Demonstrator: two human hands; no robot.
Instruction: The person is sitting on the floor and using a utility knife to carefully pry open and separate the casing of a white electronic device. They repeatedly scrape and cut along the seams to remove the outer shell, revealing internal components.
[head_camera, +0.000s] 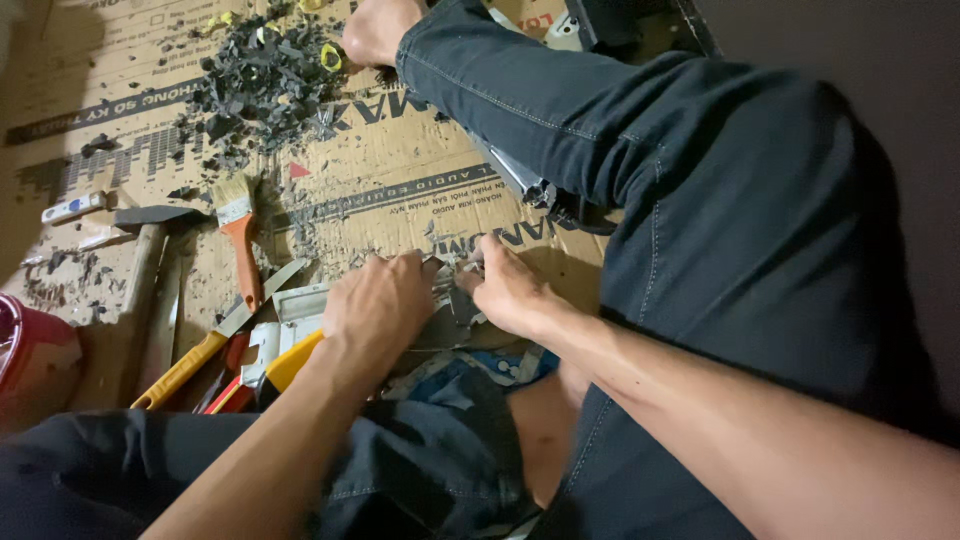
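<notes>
My left hand (378, 305) and my right hand (508, 290) meet over a small grey jagged piece (455, 295) on the flattened cardboard (390, 190). Both hands pinch the piece from opposite sides, fingers curled around its edges. Most of the piece is hidden under the fingers. My legs in dark jeans frame the spot, the right leg (640, 130) stretched across the cardboard with a bare foot (375, 28) at the top.
A heap of dark broken fragments (262, 85) lies at the upper left. A paintbrush with an orange handle (240, 240), a hammer (145, 260), yellow-handled tools (190, 365) and a white part (295, 310) lie left of my hands. A red container (30, 360) sits at the left edge.
</notes>
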